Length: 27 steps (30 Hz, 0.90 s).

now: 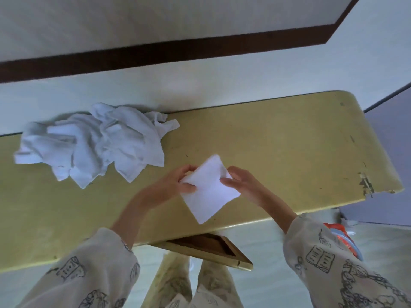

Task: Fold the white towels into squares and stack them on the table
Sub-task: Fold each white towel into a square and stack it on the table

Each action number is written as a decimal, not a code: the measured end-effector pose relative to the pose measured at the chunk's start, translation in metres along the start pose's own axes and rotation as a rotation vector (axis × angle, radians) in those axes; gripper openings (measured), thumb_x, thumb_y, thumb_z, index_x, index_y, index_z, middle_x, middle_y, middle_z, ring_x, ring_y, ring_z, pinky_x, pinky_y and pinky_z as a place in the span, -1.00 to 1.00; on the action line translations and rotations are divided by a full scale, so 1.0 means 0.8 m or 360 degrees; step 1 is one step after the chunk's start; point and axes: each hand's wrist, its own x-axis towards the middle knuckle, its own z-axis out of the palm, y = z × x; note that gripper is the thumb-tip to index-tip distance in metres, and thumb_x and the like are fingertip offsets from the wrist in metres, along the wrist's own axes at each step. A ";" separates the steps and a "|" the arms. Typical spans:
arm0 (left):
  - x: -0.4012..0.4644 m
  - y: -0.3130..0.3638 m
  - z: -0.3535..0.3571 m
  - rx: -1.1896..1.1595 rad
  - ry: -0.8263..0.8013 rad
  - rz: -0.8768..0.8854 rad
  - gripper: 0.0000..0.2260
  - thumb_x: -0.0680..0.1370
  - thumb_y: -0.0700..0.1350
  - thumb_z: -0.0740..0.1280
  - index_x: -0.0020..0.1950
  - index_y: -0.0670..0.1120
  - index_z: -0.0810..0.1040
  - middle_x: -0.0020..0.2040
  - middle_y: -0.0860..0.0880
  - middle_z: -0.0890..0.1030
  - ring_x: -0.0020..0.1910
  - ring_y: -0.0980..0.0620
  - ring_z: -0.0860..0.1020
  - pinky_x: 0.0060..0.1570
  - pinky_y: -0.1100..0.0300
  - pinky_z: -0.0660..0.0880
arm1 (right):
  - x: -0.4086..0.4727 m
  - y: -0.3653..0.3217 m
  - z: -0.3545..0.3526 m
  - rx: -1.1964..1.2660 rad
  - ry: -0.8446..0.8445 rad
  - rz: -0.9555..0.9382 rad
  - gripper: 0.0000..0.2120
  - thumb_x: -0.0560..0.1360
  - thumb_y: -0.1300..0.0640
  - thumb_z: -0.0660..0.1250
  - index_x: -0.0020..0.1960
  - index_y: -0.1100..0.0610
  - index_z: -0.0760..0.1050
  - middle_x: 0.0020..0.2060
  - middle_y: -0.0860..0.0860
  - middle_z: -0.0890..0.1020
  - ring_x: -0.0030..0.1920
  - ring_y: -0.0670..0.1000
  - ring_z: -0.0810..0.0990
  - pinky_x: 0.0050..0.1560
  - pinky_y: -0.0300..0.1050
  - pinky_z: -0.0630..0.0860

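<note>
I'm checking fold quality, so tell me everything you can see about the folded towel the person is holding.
The folded towel is plain white, soft terry-like cloth, folded into a flat, roughly square shape turned like a diamond, one corner pointing toward the person. The left hand pinches its left edge and the right hand its right edge. It is over the yellow table, near the front edge; whether it touches the surface is unclear.

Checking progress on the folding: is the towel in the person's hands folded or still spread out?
Folded. The towel is a compact, flat, straight-edged square pinched between the left hand and right hand.
</note>
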 end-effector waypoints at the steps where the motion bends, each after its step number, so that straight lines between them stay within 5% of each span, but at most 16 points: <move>1: -0.017 -0.002 -0.005 -0.0075 0.0048 0.0023 -0.56 0.37 -0.11 0.34 0.25 -0.04 0.43 0.10 -0.02 0.58 0.03 0.08 0.57 -0.03 0.30 0.51 | 0.002 -0.014 0.000 -0.0056 -0.0017 -0.0059 -0.69 0.48 0.09 0.34 -0.33 0.06 0.25 -0.39 -0.10 0.29 -0.35 -0.10 0.25 -0.31 -0.22 0.15; 4: -0.076 -0.014 -0.002 -0.0278 0.0328 0.0089 -0.59 0.40 0.02 0.38 0.24 0.02 0.49 0.12 -0.03 0.62 0.10 0.01 0.58 0.12 0.14 0.49 | -0.002 -0.065 0.016 -0.0328 -0.0194 -0.0225 -0.75 0.50 0.17 0.33 -0.30 0.08 0.34 -0.37 -0.04 0.37 -0.34 -0.08 0.31 -0.32 -0.24 0.22; 8: -0.163 -0.039 0.022 -0.0458 0.1015 0.0149 -0.69 0.37 0.03 0.36 0.05 -0.08 0.59 -0.09 -0.11 0.66 -0.16 0.03 0.55 -0.12 0.18 0.42 | -0.020 -0.132 0.066 -0.0615 -0.0478 -0.0479 -0.87 0.47 0.12 0.37 -0.22 0.03 0.46 -0.30 -0.07 0.49 -0.32 -0.14 0.41 -0.30 -0.40 0.33; 12: -0.271 -0.076 0.051 -0.0601 0.1613 0.0165 -0.73 0.34 -0.01 0.36 -0.04 -0.12 0.60 -0.22 -0.12 0.63 -0.29 0.08 0.48 -0.24 0.19 0.38 | -0.052 -0.192 0.152 -0.0966 -0.0742 -0.0795 -0.98 0.47 0.08 0.35 -0.11 0.01 0.52 -0.22 -0.10 0.56 -0.21 -0.10 0.50 -0.14 -0.24 0.42; 16: -0.392 -0.140 0.087 -0.0567 0.2125 0.0068 -0.89 0.46 -0.16 0.39 -0.03 -0.11 0.58 -0.19 -0.04 0.66 -0.29 0.19 0.56 -0.14 0.25 0.48 | -0.116 -0.237 0.277 -0.1214 -0.1012 -0.1143 -0.87 0.46 0.14 0.33 -0.01 0.11 0.57 -0.15 -0.06 0.61 -0.12 -0.06 0.55 -0.06 -0.18 0.44; 21: -0.563 -0.245 0.187 -0.0610 0.2677 -0.0056 -0.75 0.50 -0.31 0.33 -0.10 0.08 0.51 -0.20 0.09 0.64 -0.33 0.25 0.58 -0.27 0.43 0.45 | -0.248 -0.241 0.453 -0.1432 -0.1322 -0.1664 -0.88 0.43 0.16 0.34 -0.05 0.09 0.60 -0.17 -0.06 0.60 -0.17 -0.07 0.52 -0.11 -0.17 0.40; 27: -0.757 -0.355 0.363 -0.0725 0.3113 -0.0295 -0.70 0.48 -0.46 0.22 0.04 -0.10 0.49 -0.17 -0.01 0.61 -0.34 0.31 0.56 -0.28 0.49 0.42 | -0.450 -0.190 0.635 -0.1469 -0.1656 -0.1949 -0.91 0.43 0.11 0.35 -0.09 0.04 0.59 -0.19 -0.08 0.57 -0.13 -0.02 0.54 -0.04 -0.09 0.44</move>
